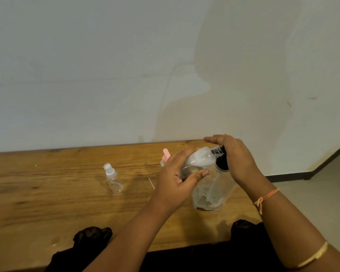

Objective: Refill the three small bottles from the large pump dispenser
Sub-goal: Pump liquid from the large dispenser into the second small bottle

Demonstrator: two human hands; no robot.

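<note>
- Head view: left hand (177, 173) wraps a small bottle (196, 161), held tilted, neck up and to the right, toward the pump head (217, 151) of the dispenser (212, 193).
- Held bottle shows white liquid along its lower side; looks partly filled.
- Right hand (234, 156) lies over the pump, palm down, fingers curled on it. Whether it is pressing, I cannot tell.
- Dispenser stands near the right end of the tabletop (47, 193), close to the front edge; nearly empty, white residue at its base.
- Clear spray bottle (112, 178) stands mid-tabletop, looks empty. Pink-capped bottle (165, 157) stands near the back edge, mostly hidden behind the left hand.
- Risks, as judged: neck and nozzle misaligned, so liquid runs onto fingers or wood; low level makes the pump draw air and sputter; a hard press on the light dispenser tips it; wet fingers let the tilted bottle slip.
</note>
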